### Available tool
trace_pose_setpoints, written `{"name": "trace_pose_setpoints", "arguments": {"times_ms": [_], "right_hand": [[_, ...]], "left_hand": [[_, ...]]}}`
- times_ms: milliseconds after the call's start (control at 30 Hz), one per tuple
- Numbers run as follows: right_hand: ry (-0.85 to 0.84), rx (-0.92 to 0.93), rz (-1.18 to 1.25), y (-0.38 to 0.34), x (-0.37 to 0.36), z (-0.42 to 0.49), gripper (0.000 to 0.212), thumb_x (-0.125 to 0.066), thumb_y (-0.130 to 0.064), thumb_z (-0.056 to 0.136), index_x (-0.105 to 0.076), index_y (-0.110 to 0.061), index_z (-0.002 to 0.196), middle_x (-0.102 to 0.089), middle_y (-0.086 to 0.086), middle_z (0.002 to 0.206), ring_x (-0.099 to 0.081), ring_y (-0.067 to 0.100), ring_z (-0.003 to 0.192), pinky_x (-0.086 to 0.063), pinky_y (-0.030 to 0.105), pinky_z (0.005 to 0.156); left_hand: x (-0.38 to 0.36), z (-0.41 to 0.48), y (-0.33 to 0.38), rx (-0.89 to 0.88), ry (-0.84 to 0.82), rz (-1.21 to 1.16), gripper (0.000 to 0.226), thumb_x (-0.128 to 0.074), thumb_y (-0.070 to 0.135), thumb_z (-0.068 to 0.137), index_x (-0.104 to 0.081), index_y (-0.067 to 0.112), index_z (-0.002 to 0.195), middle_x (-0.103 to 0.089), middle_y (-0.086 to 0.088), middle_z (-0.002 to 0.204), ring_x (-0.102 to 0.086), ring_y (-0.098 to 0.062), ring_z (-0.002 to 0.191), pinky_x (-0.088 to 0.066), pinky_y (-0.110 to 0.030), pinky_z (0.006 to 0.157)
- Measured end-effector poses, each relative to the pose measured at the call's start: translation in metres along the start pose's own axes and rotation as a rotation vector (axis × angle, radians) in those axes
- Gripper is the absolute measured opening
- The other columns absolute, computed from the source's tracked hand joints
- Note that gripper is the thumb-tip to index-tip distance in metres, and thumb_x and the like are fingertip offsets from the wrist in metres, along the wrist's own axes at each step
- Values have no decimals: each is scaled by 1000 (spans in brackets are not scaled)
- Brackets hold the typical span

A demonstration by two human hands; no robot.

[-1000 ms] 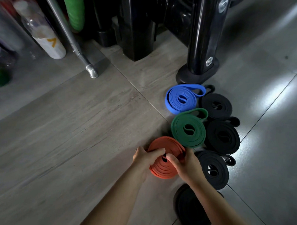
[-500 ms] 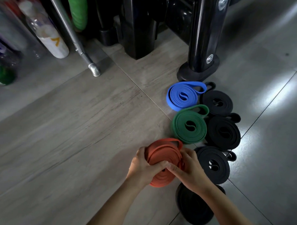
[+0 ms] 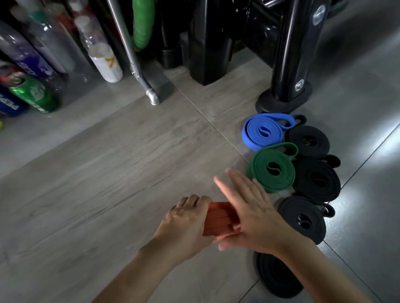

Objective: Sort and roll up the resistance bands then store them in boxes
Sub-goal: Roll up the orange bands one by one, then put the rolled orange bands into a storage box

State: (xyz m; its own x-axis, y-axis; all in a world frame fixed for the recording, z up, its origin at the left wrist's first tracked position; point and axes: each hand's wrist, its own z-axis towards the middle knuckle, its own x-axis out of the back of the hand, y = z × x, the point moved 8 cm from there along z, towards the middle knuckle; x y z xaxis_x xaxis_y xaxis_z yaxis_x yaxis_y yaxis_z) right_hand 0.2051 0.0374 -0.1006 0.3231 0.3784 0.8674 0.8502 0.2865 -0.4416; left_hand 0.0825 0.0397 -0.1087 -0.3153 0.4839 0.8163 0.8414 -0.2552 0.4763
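Observation:
The rolled orange band (image 3: 216, 220) stands on edge between my hands, lifted off the floor. My left hand (image 3: 186, 224) grips it with curled fingers over its top. My right hand (image 3: 249, 210) lies flat against its right face, fingers straight and spread. On the floor to the right lie a rolled blue band (image 3: 263, 132) and a rolled green band (image 3: 272, 169). Beside them sit three rolled black bands (image 3: 309, 140) (image 3: 318, 180) (image 3: 303, 221). Another black roll (image 3: 278, 278) lies under my right forearm, partly hidden.
A black machine post with a round foot (image 3: 286, 100) stands behind the bands. More black machine bases (image 3: 208, 48) and a metal leg (image 3: 151, 96) stand at the back. Bottles and cans (image 3: 34, 93) crowd the far left. Bare grey floor (image 3: 101, 181) stretches left of my hands.
The orange roll was flat on the floor under both hands; now it is lifted and turned on edge. My right hand has opened flat against it. The view has shifted left.

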Motion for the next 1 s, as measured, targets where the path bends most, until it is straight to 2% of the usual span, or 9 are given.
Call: {"name": "trace_pose_setpoints", "arguments": {"times_ms": [67, 100, 200, 267, 500, 633, 733, 900, 1000], "right_hand": [[-68, 34, 125, -10, -3, 5, 111, -70, -71, 55, -13, -43, 147, -14, -17, 153, -8, 5, 144, 1, 25, 117], [-87, 14, 267, -10, -4, 6, 100, -76, -63, 57, -23, -49, 141, -31, -21, 147, -27, 0, 138, -14, 22, 117], [-58, -105, 625, -6, -2, 5, 86, -83, -54, 51, -33, -67, 120, -54, -33, 115, -55, -7, 106, -47, 14, 86], [-14, -165, 776, -6, -2, 1, 81, -82, -55, 49, -40, -60, 119, -58, -32, 111, -61, -4, 99, -49, 12, 74], [110, -153, 1039, -34, -12, 1, 79, -84, -29, 57, -45, -25, 125, -63, -10, 117, -60, 8, 111, -47, 19, 89], [165, -179, 1070, -41, -16, 1, 71, -81, -24, 63, -45, -25, 124, -64, -9, 118, -59, 9, 113, -46, 23, 94], [187, -181, 1091, -45, -15, 0, 68, -78, -33, 64, -48, -25, 124, -64, -7, 119, -60, 12, 113, -48, 22, 91], [194, -179, 1083, -52, -19, 0, 77, -77, -24, 70, -36, -34, 134, -59, -20, 123, -57, 4, 115, -44, 14, 91], [217, -165, 1042, -61, -21, 0, 74, -71, -28, 75, -32, -38, 138, -54, -25, 127, -55, 2, 118, -42, 11, 92]], "left_hand": [[6, -5, -6, 23, 5, -90, 70, -68, 53, 69, -36, 32, 128, -42, 15, 114, -43, -7, 108, -31, -17, 80], [11, -7, -10, 66, 1, -184, 70, -70, 52, 66, -36, 37, 126, -40, 21, 110, -43, -3, 104, -30, -13, 76], [25, -16, -21, 141, 17, -447, 63, -74, 55, 52, -40, 50, 106, -47, 29, 98, -51, 7, 89, -35, -2, 67], [36, -25, -29, 171, 76, -619, 59, -76, 53, 47, -45, 49, 97, -55, 26, 95, -55, 13, 86, -41, -1, 65], [45, -46, -47, 230, 217, -1071, 75, -85, 44, 39, -57, 28, 106, -71, 6, 96, -68, -8, 89, -54, -22, 73], [50, -54, -43, 171, 311, -1071, 87, -91, 32, 52, -43, 39, 124, -59, 0, 109, -63, 0, 92, -49, -13, 76], [60, -63, -37, 77, 479, -1005, 86, -72, 57, 66, -28, 35, 136, -53, -3, 117, -56, 1, 106, -40, -9, 89], [55, -70, -43, 53, 476, -1021, 49, -53, 51, 82, -50, 35, 128, -59, 0, 120, -54, -12, 117, -40, -31, 103], [54, -70, -49, 83, 475, -1117, 47, -53, 53, 80, -57, 31, 121, -62, 3, 120, -56, -11, 115, -43, -24, 97]]}}
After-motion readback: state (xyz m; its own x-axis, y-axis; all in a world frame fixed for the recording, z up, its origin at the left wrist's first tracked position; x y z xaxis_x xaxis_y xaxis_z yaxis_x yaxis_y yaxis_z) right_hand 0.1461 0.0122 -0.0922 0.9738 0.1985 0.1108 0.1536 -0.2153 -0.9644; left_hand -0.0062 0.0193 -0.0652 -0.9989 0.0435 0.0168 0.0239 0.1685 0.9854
